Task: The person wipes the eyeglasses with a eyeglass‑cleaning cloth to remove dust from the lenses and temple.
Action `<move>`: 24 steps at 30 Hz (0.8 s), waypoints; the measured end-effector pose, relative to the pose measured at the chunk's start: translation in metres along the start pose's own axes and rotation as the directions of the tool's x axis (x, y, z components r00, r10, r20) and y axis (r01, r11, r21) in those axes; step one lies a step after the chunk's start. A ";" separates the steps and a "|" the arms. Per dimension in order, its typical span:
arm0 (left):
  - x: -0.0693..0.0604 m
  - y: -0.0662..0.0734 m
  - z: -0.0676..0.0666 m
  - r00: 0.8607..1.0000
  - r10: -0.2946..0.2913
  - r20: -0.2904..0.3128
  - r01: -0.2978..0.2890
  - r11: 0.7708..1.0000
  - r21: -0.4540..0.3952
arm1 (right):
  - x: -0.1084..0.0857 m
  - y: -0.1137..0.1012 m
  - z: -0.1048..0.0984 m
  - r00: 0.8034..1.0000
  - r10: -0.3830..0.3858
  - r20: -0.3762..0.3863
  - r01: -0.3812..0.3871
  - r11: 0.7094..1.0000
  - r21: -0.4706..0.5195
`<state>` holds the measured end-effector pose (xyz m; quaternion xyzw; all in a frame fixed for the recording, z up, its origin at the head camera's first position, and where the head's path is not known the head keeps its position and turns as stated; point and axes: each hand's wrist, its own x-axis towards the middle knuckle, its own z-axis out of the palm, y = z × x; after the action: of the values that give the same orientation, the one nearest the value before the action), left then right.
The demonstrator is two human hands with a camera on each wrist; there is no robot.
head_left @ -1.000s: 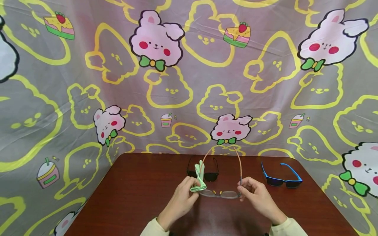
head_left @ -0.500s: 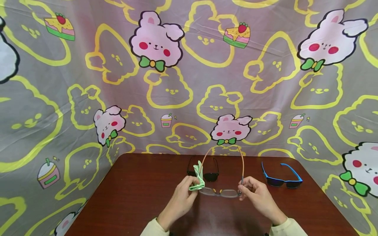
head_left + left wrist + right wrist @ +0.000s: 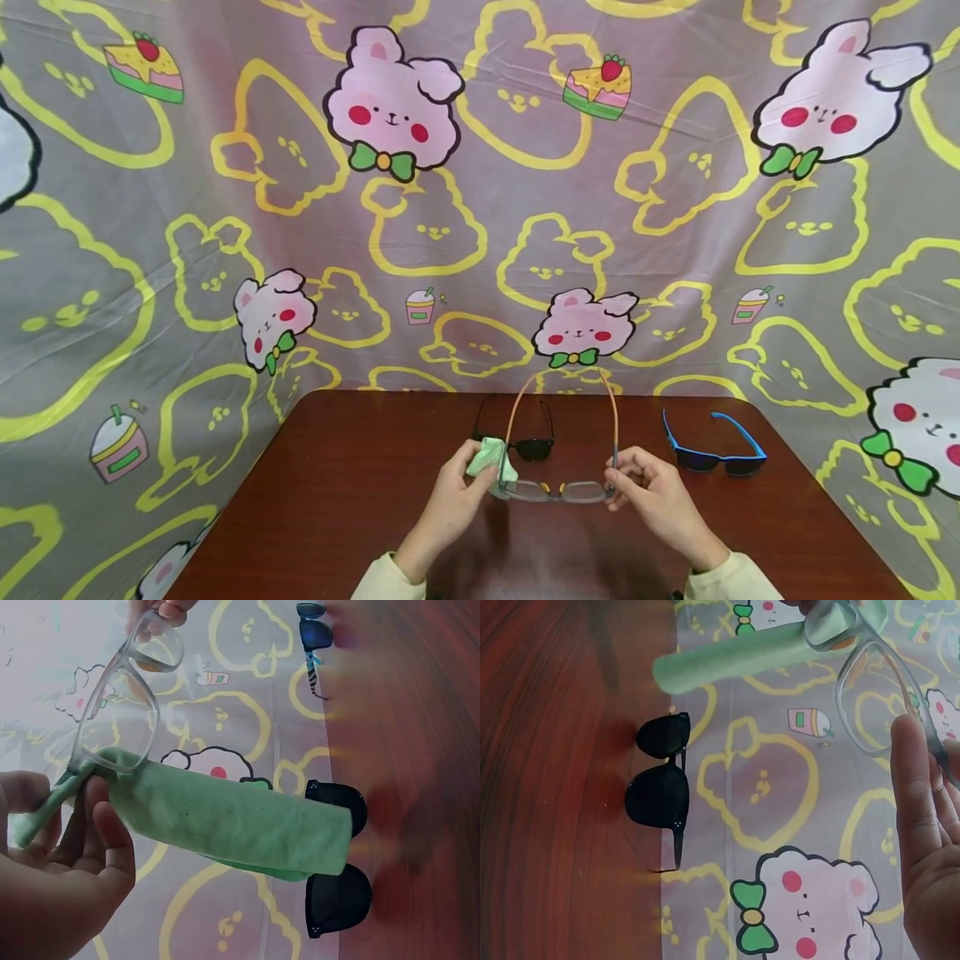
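Clear-framed eyeglasses with orange-brown temples are held up between both hands, lenses toward the person. My left hand pinches a light green cloth at the left end of the frame. In the left wrist view the cloth wraps the frame's corner and its free part hangs away from the fingers. My right hand pinches the right hinge between thumb and fingers. In the right wrist view the right hand's fingers lie beside the clear rim.
Black sunglasses lie on the dark red-brown table behind the eyeglasses, partly hidden by the cloth. Blue-framed sunglasses lie to the right with temples unfolded. A patterned curtain surrounds the table's back and sides.
The green cloth has shifted in my left hand: its upright strip has folded down into a wider patch nearer the fingers. The left temple shows more. My right hand has kept its hold.
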<state>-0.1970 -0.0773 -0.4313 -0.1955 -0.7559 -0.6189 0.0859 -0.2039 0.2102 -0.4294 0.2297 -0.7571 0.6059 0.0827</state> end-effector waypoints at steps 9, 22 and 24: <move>-0.002 0.004 -0.004 0.999 -0.031 0.015 0.032 0.999 -0.023 | 0.000 -0.001 0.001 1.000 -0.004 -0.001 0.004 1.000 0.012; -0.004 -0.002 -0.005 0.981 0.140 0.136 -0.129 0.988 -0.086 | 0.001 -0.002 0.000 1.000 0.027 -0.009 -0.027 1.000 0.004; -0.003 -0.001 -0.005 0.984 0.129 0.126 -0.118 0.989 -0.093 | 0.001 -0.002 0.000 1.000 0.023 -0.007 -0.023 1.000 0.007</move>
<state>-0.1952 -0.0827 -0.4326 -0.2861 -0.7194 -0.6296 0.0656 -0.2035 0.2097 -0.4274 0.2191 -0.7574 0.6102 0.0779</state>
